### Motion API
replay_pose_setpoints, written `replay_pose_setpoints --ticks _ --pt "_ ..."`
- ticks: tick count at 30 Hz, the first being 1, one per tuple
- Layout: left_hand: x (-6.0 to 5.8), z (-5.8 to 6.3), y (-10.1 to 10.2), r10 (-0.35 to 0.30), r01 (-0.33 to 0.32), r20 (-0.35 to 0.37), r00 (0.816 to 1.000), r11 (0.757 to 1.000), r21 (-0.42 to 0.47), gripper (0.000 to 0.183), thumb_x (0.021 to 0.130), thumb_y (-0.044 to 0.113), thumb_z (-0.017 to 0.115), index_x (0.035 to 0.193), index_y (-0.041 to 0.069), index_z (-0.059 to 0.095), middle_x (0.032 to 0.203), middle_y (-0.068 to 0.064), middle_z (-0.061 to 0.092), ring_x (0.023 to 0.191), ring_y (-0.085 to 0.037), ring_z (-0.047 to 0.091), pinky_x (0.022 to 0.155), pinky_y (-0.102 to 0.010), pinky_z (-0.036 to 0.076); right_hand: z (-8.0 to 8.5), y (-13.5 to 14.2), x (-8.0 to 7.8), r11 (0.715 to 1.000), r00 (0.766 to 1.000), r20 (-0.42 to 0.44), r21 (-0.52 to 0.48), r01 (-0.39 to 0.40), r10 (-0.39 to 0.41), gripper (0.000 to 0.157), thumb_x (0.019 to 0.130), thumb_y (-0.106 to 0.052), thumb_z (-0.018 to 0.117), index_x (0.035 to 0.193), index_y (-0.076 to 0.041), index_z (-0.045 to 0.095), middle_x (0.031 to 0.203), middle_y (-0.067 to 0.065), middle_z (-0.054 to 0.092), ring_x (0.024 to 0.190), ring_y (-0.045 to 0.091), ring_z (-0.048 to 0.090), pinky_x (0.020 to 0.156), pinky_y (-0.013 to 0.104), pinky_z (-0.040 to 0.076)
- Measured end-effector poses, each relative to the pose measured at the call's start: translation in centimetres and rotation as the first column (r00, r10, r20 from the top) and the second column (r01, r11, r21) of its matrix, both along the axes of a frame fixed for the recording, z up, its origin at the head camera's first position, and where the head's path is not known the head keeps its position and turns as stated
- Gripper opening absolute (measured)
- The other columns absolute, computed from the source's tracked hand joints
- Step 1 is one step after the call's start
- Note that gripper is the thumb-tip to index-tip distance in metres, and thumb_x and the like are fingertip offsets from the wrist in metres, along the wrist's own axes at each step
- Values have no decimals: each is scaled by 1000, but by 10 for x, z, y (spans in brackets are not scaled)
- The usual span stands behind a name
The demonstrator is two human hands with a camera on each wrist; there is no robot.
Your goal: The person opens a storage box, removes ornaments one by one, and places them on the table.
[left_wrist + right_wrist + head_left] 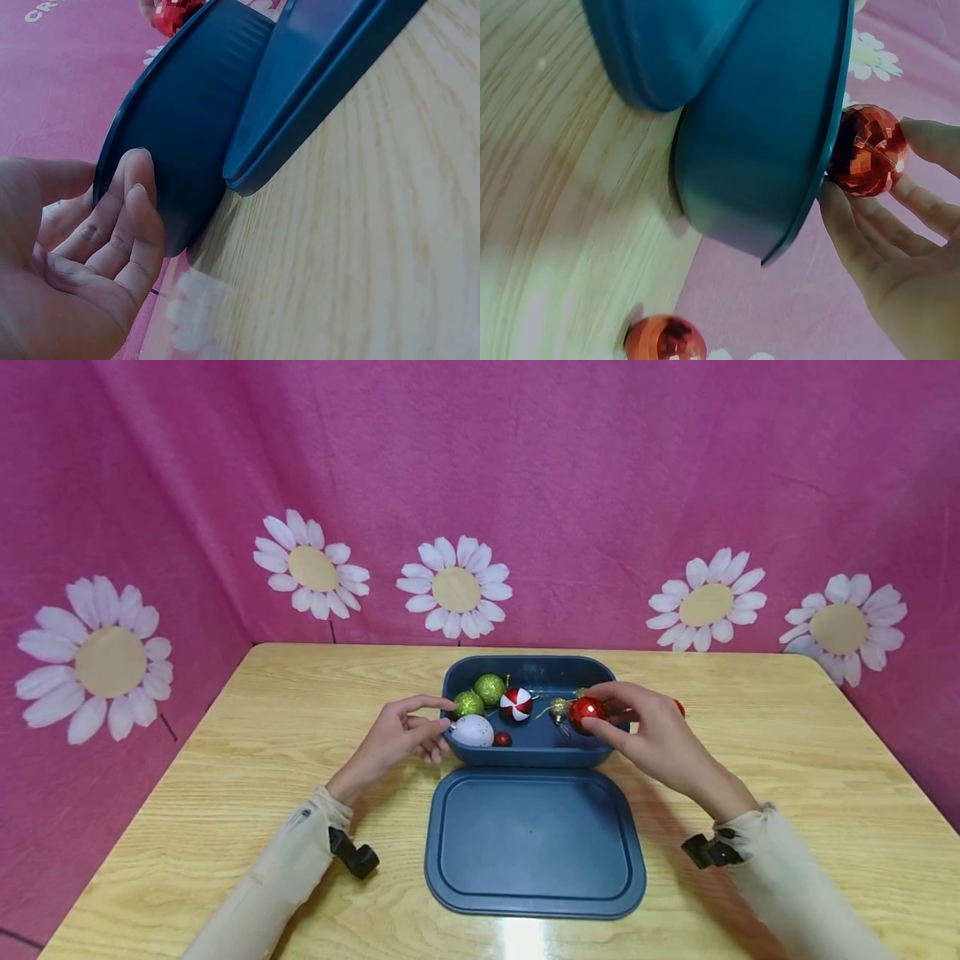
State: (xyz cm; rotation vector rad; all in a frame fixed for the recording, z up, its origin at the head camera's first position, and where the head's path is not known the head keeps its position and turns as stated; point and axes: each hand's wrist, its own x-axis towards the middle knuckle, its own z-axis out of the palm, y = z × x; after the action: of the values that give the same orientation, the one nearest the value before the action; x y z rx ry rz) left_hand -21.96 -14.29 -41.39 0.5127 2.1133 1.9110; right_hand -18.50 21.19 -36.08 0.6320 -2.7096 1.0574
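Observation:
A dark blue box (525, 757) stands on the table with Christmas baubles inside. My left hand (397, 735) holds its left wall, and in the left wrist view the hand's (97, 247) fingers bend against the outside below the rim. My right hand (652, 735) pinches a red faceted bauble (587, 715) above the box's right end; the same bauble (868, 150) shows beside the rim in the right wrist view. Inside lie green glitter baubles (490, 689), a white bauble (472, 731), a red-and-white one (516, 703), a small red one (502, 739) and a small gold one (558, 709).
The box's blue lid (532, 843) lies flat on the wooden table (360, 893), just in front of the box. Another red bauble (665, 339) rests on the table right of the box, mostly hidden behind my right hand in the head view. A pink curtain (570, 485) with daisies hangs behind.

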Motion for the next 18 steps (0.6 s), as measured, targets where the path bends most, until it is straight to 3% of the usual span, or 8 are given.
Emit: replay_pose_setpoints --ticks 5,13,18 --pt "0 0 0 3 -3 7 1000 1000 7 33 100 10 61 132 1 60 86 -39 65 59 -17 66 60 -32 60 2 12 4 1000 999 -44 -3 24 -25 37 90 -24 76 122 -8 66 114 9 68 95 22 66 79 42 59" --pt "1 1 1 -2 2 2 1000 1000 -4 34 100 10 61 132 1 59 86 -37 65 60 -17 65 60 -32 60 8 39 11 997 994 -71 -16 81 -82 36 89 -22 78 120 -11 66 108 8 71 90 26 70 74 15 54" --pt "0 0 0 3 -3 10 1000 1000 -12 32 100 11 61 131 3 60 88 -38 65 59 -16 65 60 -33 60 7 54 14 993 991 -68 -16 113 -114 35 88 -22 78 118 -10 65 108 10 70 92 29 69 75 5 48"
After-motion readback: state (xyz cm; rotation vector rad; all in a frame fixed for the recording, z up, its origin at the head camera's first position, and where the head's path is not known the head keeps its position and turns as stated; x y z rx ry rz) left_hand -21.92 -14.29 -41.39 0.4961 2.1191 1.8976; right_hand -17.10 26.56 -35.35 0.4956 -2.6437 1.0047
